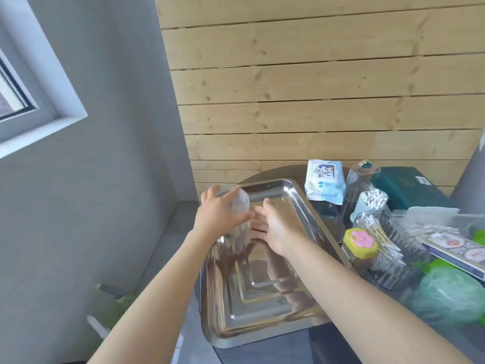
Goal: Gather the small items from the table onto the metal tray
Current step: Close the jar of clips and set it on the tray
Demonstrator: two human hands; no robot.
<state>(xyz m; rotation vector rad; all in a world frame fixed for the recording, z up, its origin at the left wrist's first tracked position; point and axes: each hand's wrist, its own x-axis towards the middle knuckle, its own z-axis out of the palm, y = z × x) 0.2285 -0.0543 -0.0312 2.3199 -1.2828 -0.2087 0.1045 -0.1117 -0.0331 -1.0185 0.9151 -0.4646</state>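
A shiny metal tray (301, 206) lies on the dark table, with nothing resting on its floor. My left hand (215, 214) grips a clear plastic jar (240, 203) over the tray's far left part, tilted on its side. My right hand (275, 227) hovers just right of the jar with fingers spread, its fingertips close to the jar. Small items stand right of the tray: a yellow and pink hexagonal box (360, 243), a clear holder of cotton swabs (385, 248) and a light blue cup of cotton swabs (372, 202).
A wipes pack (324, 182), a clear tall cup (360, 185), a dark green box (409, 187), a printed flat box (456, 252) and a green plastic bag (446, 295) crowd the table's right side. A wooden plank wall stands behind. The tray overhangs the table's left edge.
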